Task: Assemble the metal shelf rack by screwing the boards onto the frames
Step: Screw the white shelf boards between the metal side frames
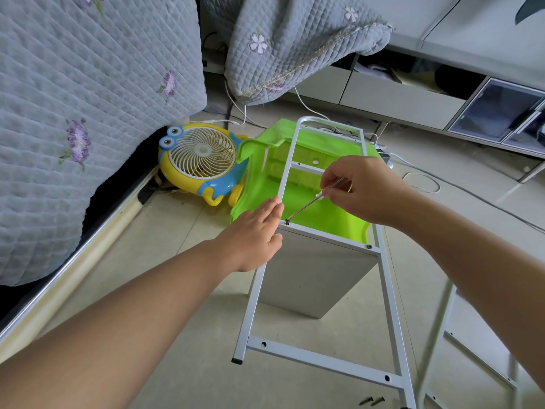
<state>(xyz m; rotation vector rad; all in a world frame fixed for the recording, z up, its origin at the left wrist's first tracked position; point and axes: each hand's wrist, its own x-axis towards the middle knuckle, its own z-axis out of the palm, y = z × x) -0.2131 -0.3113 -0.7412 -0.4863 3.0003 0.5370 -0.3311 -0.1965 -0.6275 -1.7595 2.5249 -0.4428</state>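
A white metal ladder frame (390,305) lies flat across a grey board (312,278) that stands on edge under its middle rung. My right hand (361,188) grips a slim screwdriver (306,205), whose tip sits in a screw (287,222) at the rung's left end. A second screw (369,246) sits at the rung's right end. My left hand (256,236) presses with straight fingers against the frame's left rail beside the screw. Two loose screws (372,400) lie on the floor near the bottom edge.
A green plastic stool (267,184) lies tipped under the frame's far end. A yellow and blue toy fan (200,160) leans by the quilt-covered bed (73,128) at the left. A second frame (472,349) lies at the right. White cables (424,184) run across the floor.
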